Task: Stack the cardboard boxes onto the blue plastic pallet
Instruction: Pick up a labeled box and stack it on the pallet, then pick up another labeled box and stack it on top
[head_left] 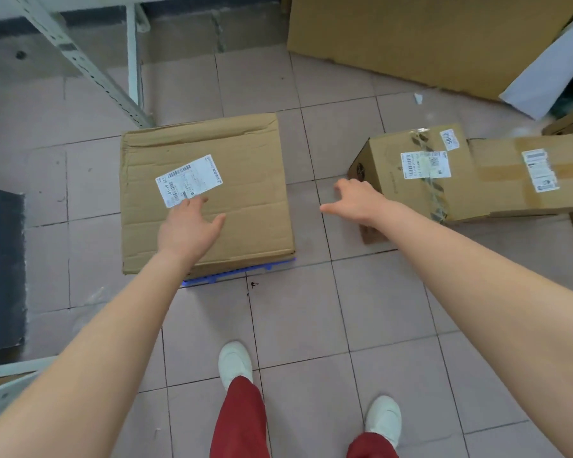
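Left hand [187, 231] spread, empty, over large box [205, 193] on blue pallet [225, 276], centre-left | right hand [356, 201] open, empty, at small taped box [414, 180], centre-right floor | likely light, stiff (creased lid); grip opposite bottom edges

Pinkish tiled floor [298, 325], grey metal shelving [90, 71].
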